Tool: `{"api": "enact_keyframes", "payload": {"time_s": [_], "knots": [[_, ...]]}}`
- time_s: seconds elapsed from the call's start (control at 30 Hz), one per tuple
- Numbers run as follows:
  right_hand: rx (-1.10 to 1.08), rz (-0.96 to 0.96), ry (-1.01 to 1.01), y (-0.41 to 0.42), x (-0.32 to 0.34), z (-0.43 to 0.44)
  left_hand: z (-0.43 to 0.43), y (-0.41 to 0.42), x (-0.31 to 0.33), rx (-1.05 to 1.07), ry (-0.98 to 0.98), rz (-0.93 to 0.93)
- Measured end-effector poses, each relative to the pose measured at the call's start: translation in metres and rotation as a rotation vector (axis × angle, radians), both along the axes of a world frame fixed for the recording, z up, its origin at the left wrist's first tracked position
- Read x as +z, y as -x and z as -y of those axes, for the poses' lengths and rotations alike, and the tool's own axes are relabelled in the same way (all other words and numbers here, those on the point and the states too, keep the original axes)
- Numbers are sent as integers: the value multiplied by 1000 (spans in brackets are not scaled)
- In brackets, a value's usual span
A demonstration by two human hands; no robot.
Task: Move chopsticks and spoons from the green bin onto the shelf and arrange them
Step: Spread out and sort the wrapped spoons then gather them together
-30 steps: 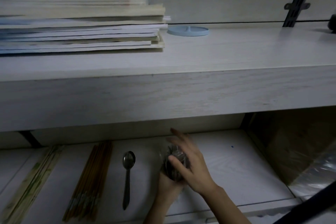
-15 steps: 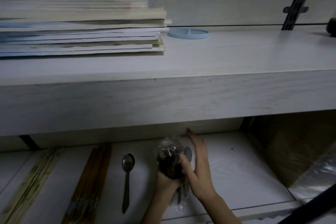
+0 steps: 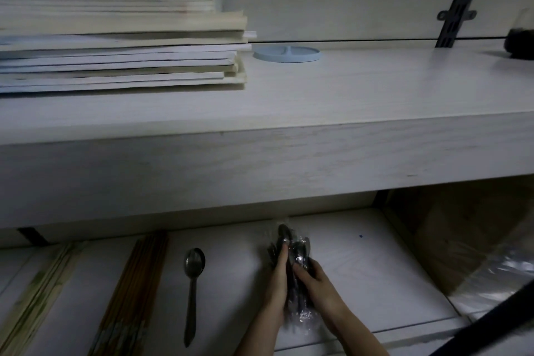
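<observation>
Nearest the camera, both hands meet on a bundle of spoons (image 3: 292,251) wrapped in clear plastic, lying on the lower shelf (image 3: 375,283) to the right of the single spoon (image 3: 193,292). The left hand (image 3: 277,283) clasps the bundle's left side, one finger stretched up along the spoon bowls. The right hand (image 3: 318,283) curls its fingers closely round the right side, so the bundle is gripped between the two hands, bowls pointing away from the person.

The single spoon lies flat, apart from the bundle, bowl at the far end. Just left of it is a row of brown chopsticks (image 3: 135,292), lying in the same direction. Further left of the spoon lie pale chopsticks (image 3: 40,289) with greenish marks.

Above and beyond the spoon runs the upper shelf (image 3: 346,95). On it, up and left of the spoon, sits a stack of papers (image 3: 115,52); a flat blue disc (image 3: 287,54) lies just beside the stack's right edge.
</observation>
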State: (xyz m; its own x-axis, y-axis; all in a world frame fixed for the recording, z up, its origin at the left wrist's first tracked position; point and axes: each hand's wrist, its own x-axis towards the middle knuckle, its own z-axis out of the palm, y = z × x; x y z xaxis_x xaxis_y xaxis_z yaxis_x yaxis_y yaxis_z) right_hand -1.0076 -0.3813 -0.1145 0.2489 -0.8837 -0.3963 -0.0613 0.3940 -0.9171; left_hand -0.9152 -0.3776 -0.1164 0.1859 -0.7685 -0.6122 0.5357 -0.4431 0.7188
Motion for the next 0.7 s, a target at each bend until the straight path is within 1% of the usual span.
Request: {"api": "enact_keyframes", "payload": {"time_s": [0.07,0.1,0.17,0.23,0.33,0.37,0.47,0.57,0.7], "knots": [[-22,-91,46,8,1,5,6,4,1,2,-14,320],[-19,-147,80,12,2,7,6,6,7,-12,-12,444],[-5,-256,138,18,3,10,6,9,13,-71,6,627],[25,-341,216,22,1,14,9,9,14,-117,25,749],[35,-425,344,26,-6,21,13,4,4,-150,62,833],[25,-414,353,28,-10,23,13,2,4,-162,44,869],[-21,-338,335,35,-13,22,12,1,5,-164,-4,886],[-46,-317,382,42,-21,20,5,2,-4,-95,76,917],[-96,-308,386,50,-20,21,-6,1,-20,-43,129,944]]}}
